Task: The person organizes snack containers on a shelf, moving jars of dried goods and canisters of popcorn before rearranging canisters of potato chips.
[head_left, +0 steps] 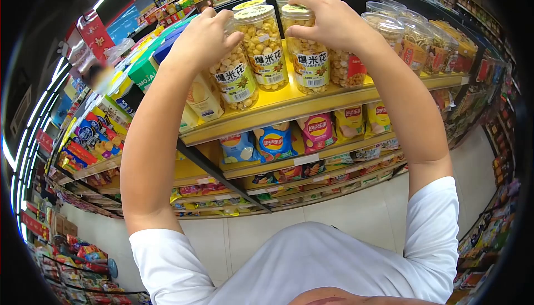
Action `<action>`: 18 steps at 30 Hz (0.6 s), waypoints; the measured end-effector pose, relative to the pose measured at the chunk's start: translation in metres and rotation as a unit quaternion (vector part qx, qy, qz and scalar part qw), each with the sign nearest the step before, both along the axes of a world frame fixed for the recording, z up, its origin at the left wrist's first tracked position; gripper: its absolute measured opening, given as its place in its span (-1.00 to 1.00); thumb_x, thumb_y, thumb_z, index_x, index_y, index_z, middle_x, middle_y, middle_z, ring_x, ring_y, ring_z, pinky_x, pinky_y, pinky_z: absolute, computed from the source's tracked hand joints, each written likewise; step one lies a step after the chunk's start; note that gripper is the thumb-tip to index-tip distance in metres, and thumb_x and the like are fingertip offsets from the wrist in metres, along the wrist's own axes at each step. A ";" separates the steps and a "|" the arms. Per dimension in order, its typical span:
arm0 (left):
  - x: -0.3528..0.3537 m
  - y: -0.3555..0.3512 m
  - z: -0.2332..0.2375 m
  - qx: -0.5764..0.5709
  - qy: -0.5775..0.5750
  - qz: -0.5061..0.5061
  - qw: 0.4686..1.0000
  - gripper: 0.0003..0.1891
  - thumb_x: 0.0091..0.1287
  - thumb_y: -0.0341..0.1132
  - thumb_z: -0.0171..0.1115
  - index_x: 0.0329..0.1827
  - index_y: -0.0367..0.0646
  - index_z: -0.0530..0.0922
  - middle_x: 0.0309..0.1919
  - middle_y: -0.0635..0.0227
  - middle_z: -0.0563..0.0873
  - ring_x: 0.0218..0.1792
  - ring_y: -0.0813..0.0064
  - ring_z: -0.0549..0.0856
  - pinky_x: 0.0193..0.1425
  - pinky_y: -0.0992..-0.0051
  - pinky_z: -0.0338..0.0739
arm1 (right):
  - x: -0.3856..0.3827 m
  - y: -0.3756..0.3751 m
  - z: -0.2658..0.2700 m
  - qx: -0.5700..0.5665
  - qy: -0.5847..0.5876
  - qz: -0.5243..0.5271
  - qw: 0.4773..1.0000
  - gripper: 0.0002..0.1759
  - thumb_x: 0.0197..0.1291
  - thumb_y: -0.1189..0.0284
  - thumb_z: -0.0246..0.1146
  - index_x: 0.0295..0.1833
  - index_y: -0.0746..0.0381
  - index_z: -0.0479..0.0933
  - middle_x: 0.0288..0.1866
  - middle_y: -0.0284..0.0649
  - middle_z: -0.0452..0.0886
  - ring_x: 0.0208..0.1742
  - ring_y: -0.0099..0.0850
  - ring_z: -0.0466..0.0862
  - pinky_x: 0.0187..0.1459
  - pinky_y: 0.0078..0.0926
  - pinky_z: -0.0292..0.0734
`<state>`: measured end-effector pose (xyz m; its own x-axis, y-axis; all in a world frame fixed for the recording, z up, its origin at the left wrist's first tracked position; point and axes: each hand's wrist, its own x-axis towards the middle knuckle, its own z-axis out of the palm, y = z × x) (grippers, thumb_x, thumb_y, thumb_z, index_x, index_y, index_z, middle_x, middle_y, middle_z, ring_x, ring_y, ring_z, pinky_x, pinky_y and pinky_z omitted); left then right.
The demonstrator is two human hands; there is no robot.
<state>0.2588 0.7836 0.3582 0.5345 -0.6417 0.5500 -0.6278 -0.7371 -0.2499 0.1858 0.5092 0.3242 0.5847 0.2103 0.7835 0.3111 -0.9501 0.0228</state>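
Both my arms reach forward to the top shelf [328,104], where clear popcorn jars stand upright. My left hand [208,35] curves around the top of the leftmost jar [235,79], its thumb stretched towards the middle jar [264,49]. My right hand [325,18] is at the lid of another jar [310,63], with the thumb in front of its upper part and fingers over the top. A gap of yellow shelf shows between the middle jar and the right one. More lidded jars stand behind these.
Jars of other snacks [414,38] stand to the right and cartons [203,99] to the left. Chip bags [275,141] fill the shelf below. A dark divider [222,177] slants down the lower shelves. Pale floor tiles [356,210] lie in front.
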 end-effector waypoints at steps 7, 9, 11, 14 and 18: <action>-0.017 -0.008 0.006 0.068 -0.087 0.078 0.991 -0.40 0.53 0.11 0.15 0.42 -0.17 0.51 0.15 -0.03 0.68 0.18 -0.01 0.70 0.28 0.13 0.61 | -0.010 0.002 0.004 0.013 0.036 -0.015 0.999 -0.19 0.18 -0.08 0.46 0.41 0.20 0.55 0.29 0.05 0.66 0.30 -0.06 0.67 0.33 -0.17 0.59; -0.014 -0.017 0.012 0.055 -0.113 0.058 0.990 -0.38 0.53 0.15 0.13 0.38 -0.22 0.54 0.11 0.00 0.71 0.17 0.02 0.71 0.27 0.13 0.61 | -0.008 0.001 0.005 0.015 0.039 -0.017 0.999 -0.19 0.18 -0.09 0.46 0.40 0.20 0.56 0.30 0.04 0.66 0.30 -0.06 0.67 0.34 -0.16 0.58; -0.008 -0.031 0.023 0.057 -0.103 0.059 0.991 -0.32 0.53 0.22 0.09 0.34 -0.26 0.58 0.10 0.01 0.75 0.20 0.06 0.71 0.30 0.13 0.60 | -0.007 0.001 0.006 0.021 0.048 -0.015 0.999 -0.19 0.19 -0.10 0.45 0.40 0.20 0.56 0.31 0.04 0.65 0.31 -0.06 0.67 0.35 -0.15 0.57; -0.008 -0.062 0.032 0.048 0.022 0.096 0.994 -0.27 0.51 0.29 0.06 0.35 -0.23 0.59 0.18 0.00 0.75 0.23 0.09 0.72 0.31 0.13 0.61 | -0.009 0.001 0.009 0.032 0.072 -0.011 0.997 -0.19 0.21 -0.11 0.43 0.41 0.20 0.55 0.33 0.03 0.63 0.33 -0.06 0.65 0.36 -0.14 0.56; -0.015 -0.088 0.036 0.076 0.081 0.155 0.982 -0.28 0.47 0.36 0.00 0.25 -0.09 0.72 0.21 0.20 0.77 0.26 0.22 0.74 0.26 0.15 0.65 | -0.014 -0.001 0.011 0.033 0.089 -0.007 0.995 -0.21 0.25 -0.09 0.40 0.43 0.19 0.52 0.36 0.02 0.61 0.35 -0.07 0.64 0.38 -0.14 0.55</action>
<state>0.2443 0.6959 0.3940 0.7893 -0.5024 0.3529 -0.4199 -0.8611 -0.2866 0.1717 0.5084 0.3355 0.7186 0.1517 0.6787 0.2908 -0.9520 -0.0951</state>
